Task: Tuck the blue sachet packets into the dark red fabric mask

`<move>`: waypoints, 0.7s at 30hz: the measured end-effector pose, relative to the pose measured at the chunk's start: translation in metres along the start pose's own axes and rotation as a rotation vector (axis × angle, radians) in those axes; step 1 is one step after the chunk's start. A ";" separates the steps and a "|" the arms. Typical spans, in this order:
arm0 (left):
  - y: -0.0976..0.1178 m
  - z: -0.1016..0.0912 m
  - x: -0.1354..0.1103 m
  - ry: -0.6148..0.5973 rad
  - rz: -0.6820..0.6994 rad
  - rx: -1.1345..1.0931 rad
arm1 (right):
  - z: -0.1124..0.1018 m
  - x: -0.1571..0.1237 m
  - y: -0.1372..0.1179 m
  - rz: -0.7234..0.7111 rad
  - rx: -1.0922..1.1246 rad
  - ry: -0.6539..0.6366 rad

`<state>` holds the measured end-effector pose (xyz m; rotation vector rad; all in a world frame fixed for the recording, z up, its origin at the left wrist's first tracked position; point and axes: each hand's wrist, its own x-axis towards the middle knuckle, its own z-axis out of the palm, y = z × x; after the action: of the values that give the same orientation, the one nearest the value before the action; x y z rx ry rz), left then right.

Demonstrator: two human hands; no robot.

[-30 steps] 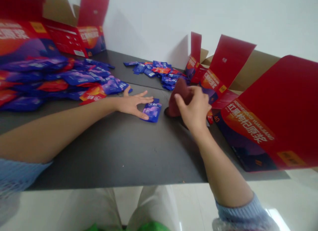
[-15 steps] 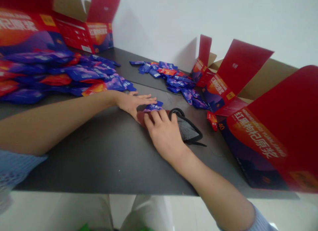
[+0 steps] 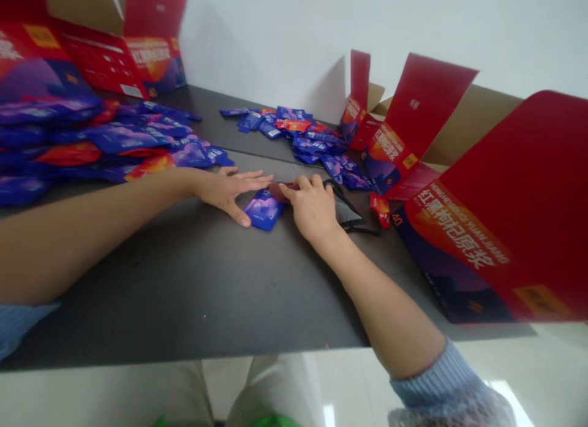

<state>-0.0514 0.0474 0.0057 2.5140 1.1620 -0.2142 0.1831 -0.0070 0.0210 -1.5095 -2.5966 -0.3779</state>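
Observation:
On the dark tabletop (image 3: 220,280), a blue-purple sachet (image 3: 264,211) lies flat between my hands. My left hand (image 3: 227,191) is open beside it, fingers spread and the thumb at its left edge. My right hand (image 3: 315,206) grips a soft-looking grey thing with black edging (image 3: 345,207). Its maroon part (image 3: 278,192) shows by my index finger, over the sachet's upper right corner. The hand covers the middle of that thing, and its exact kind is unclear.
At left, many blue and red sachets (image 3: 124,136) are heaped before red cartons (image 3: 154,62). A smaller sachet pile (image 3: 303,136) lies at the back. Open red cartons (image 3: 487,231) line the right side, near one red sachet (image 3: 380,209).
The maroon part no longer covers most of the sachet, which now shows between my hands. My left hand has drawn away to the left of it. The whole view has shifted slightly.

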 end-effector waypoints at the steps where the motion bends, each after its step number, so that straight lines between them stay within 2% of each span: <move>1: 0.000 0.001 0.000 0.006 -0.001 0.000 | 0.001 0.000 0.002 0.013 -0.004 -0.003; 7: 0.003 0.002 -0.002 0.029 0.014 -0.026 | -0.004 -0.006 -0.003 -0.019 -0.018 -0.008; 14: 0.010 0.001 -0.003 0.064 -0.017 -0.043 | -0.019 -0.030 -0.039 -0.244 -0.030 0.064; 17: 0.008 0.002 -0.002 0.066 -0.013 -0.040 | -0.022 -0.034 -0.047 -0.217 -0.031 0.050; 21: 0.005 0.002 -0.001 0.060 0.011 -0.042 | -0.017 -0.025 -0.039 -0.179 -0.004 0.031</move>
<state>-0.0483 0.0430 0.0052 2.5056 1.1636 -0.1107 0.1612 -0.0507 0.0262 -1.2657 -2.7161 -0.4199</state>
